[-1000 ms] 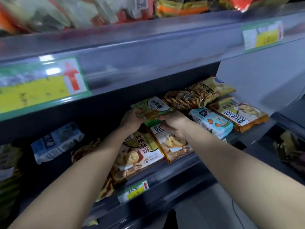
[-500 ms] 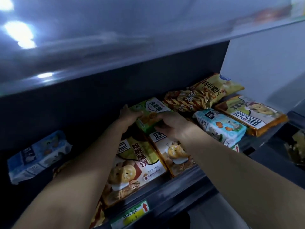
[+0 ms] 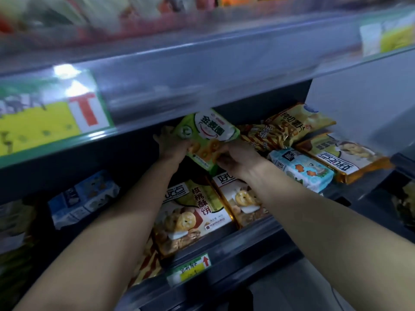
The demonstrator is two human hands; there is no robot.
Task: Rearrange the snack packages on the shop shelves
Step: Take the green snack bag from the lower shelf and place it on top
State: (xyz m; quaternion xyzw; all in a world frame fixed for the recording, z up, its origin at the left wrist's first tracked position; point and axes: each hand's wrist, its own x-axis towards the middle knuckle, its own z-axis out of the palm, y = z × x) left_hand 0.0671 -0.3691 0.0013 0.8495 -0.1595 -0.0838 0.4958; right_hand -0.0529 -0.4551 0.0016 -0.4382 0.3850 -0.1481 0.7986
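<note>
fingers (image 3: 222, 151) of the left hand (image 3: 173, 145) and right hand (image 3: 239, 159) pinch the green snack pack (image 3: 210, 131) by its lower edges. it tilts up above the cookie packs (image 3: 190, 217) on the lower shelf (image 3: 249, 244).

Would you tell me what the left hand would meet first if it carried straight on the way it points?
Probably the dark back panel behind the green package that the left hand grips; depth is unclear.

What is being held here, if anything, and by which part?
The green packet, with both hands: the left hand grips its left edge, and the right hand grips its lower right edge.
</note>
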